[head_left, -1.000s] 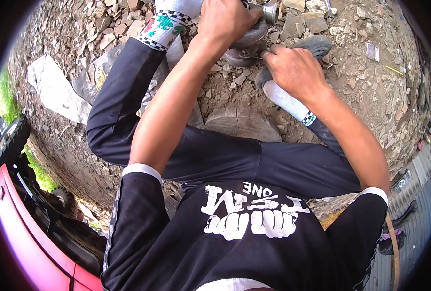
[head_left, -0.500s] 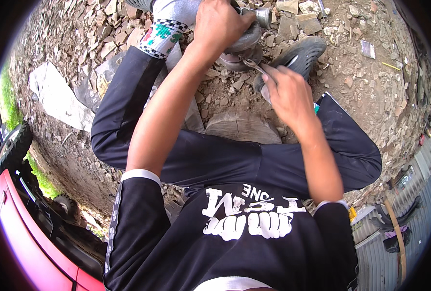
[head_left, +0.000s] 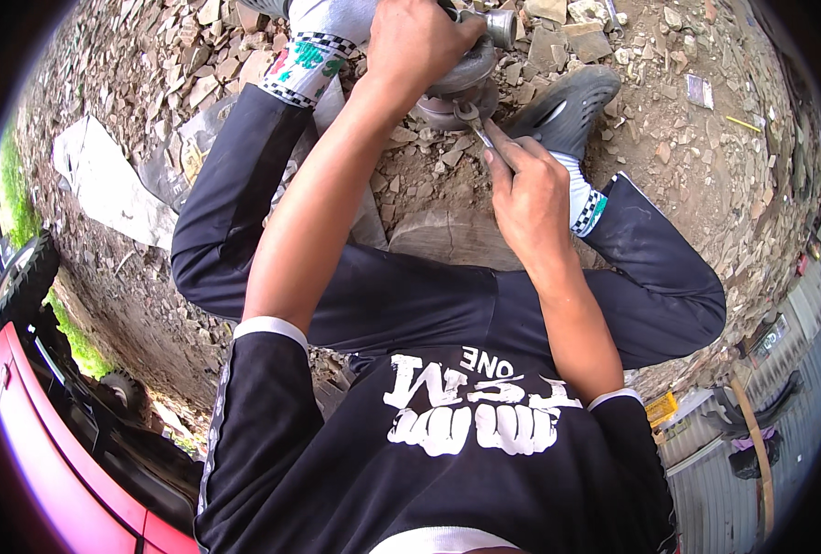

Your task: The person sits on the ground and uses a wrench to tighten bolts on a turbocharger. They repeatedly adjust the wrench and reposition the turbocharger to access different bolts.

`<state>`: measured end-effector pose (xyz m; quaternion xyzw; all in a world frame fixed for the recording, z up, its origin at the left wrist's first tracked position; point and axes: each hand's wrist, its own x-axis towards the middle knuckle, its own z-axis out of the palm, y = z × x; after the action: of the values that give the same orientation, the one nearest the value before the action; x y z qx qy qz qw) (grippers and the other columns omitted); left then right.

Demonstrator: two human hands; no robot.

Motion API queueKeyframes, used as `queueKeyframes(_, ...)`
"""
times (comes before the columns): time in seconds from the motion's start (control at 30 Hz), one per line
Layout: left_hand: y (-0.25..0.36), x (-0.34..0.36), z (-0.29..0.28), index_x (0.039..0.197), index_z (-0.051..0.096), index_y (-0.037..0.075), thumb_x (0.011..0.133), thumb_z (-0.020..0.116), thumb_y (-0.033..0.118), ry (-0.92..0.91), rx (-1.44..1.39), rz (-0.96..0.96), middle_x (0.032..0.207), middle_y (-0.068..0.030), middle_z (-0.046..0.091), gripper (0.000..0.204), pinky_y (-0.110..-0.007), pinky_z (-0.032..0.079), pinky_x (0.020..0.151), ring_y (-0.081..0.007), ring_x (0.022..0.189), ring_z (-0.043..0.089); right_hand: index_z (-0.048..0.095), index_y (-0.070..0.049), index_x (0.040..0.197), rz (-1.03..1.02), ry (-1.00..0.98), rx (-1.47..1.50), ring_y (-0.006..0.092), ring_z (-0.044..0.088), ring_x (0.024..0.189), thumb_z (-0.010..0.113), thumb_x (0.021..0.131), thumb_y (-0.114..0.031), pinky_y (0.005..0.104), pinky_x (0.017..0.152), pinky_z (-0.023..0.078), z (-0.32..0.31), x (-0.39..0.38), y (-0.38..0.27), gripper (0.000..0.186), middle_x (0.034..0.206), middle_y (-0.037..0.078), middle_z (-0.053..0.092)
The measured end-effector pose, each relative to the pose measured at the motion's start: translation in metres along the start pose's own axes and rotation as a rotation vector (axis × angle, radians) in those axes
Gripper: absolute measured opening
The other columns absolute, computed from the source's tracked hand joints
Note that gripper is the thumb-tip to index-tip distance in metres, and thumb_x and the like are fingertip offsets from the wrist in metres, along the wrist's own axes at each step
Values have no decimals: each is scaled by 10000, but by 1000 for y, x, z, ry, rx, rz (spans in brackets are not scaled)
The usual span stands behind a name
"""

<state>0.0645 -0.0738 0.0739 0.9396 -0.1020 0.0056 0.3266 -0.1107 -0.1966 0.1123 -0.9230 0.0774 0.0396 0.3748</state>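
My left hand (head_left: 418, 42) is closed over the top of a round grey metal machine part (head_left: 467, 76), with a short pipe stub (head_left: 502, 30) jutting from its right side. Its fingertips are partly hidden behind the hand and the picture's upper edge. My right hand (head_left: 532, 185) grips a spanner (head_left: 477, 122), fingers wrapped round its handle. The spanner's jaw end lies against the lower side of the metal part; whether it sits on a bolt I cannot tell.
A cut wood block (head_left: 452, 238) lies between my bent legs. Dark rubber clogs (head_left: 572, 106) are on my feet. Broken stones (head_left: 216, 55) cover the ground, with a pale sheet (head_left: 115, 185) at left. A red vehicle (head_left: 50, 434) stands lower left, corrugated metal (head_left: 715, 499) lower right.
My right hand has swung down and slightly right with the spanner, turning its handle more upright. My left hand stays on the metal part.
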Motion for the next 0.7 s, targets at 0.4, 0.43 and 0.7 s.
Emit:
queueKeyframes(0.4, -3, -1, 1, 993, 680, -79, 788, 793, 272, 5, 15, 10, 967, -320, 682, 422, -510, 541, 866, -474, 949, 666, 702, 39, 1244, 23, 0, -51, 419, 685, 816, 650, 918, -16, 477, 742, 549, 5, 5, -15, 334, 890, 245, 663)
queueKeyframes(0.43, -2, -2, 1, 991, 679, -79, 788, 792, 273, 7, 13, 5, 966, -320, 682, 421, -510, 542, 866, -473, 949, 667, 700, 40, 1246, 23, -8, -70, 422, 686, 822, 647, 920, -20, 479, 744, 550, 4, 6, -17, 335, 889, 246, 661)
queueKeyframes(0.7, -4, 0, 0, 945, 679, -79, 782, 795, 275, 43, -18, 47, 938, -317, 679, 408, -507, 542, 863, -471, 937, 667, 686, 54, 1251, 34, -77, -139, 442, 688, 838, 627, 922, -13, 501, 747, 557, 5, 8, -22, 341, 925, 256, 657)
